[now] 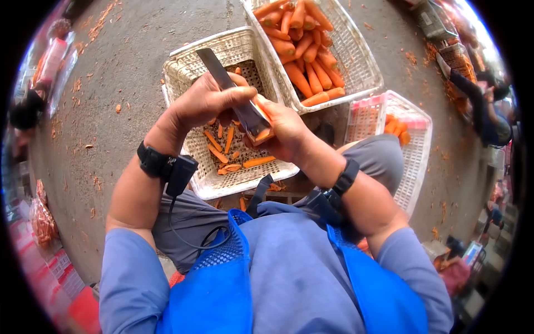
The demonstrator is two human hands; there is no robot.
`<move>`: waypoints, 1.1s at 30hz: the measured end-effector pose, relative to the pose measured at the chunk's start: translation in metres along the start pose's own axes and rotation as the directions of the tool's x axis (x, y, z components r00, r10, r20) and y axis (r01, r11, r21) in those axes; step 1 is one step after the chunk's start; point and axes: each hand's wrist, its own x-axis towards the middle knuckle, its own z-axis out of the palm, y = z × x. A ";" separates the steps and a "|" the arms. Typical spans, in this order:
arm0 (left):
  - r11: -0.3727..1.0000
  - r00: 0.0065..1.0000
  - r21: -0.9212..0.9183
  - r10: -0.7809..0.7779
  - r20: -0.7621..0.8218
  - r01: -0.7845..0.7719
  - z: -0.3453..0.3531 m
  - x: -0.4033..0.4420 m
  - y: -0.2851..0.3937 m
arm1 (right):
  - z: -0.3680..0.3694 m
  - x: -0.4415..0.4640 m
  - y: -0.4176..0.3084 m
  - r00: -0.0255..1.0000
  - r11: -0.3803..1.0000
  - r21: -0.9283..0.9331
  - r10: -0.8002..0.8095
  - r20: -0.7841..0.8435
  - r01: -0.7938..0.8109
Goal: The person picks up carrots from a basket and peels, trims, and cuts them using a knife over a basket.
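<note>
My left hand (pixel 208 100) is closed round a long dark-bladed knife (pixel 222 75), whose wide end points down to the right. In my right hand (pixel 286 131) is a piece of carrot (pixel 263 133), held against the blade. Both hands are close together above a white plastic basket (pixel 208 192) with orange carrot pieces (pixel 219 147) and scraps in it. Whole orange carrots (pixel 303 47) fill part of a larger white basket (pixel 364 58) just beyond. My fingers hide part of the carrot piece and the handle.
To the right of my knee stands another white basket (pixel 414 161) with carrots (pixel 397 128) inside. Carrot scraps are scattered on the grey ground (pixel 122 72). Other people (pixel 492 111) sit at the far right, and a bag (pixel 41 217) lies at the left.
</note>
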 end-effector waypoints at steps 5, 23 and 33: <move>0.960 0.993 -0.280 -0.035 -0.114 0.002 -0.045 0.023 -0.033 | -0.019 -0.002 0.006 0.995 0.997 0.054 0.054 0.081 -0.058; 0.993 0.972 -0.033 0.101 -0.212 -0.111 -0.021 -0.008 -0.005 | -0.026 0.012 -0.003 0.994 0.990 0.090 -0.105 -0.012 0.106; 0.983 0.992 -0.145 0.103 -0.071 -0.112 -0.040 -0.002 -0.025 | -0.013 0.010 0.007 0.983 0.999 0.036 0.023 0.184 -0.030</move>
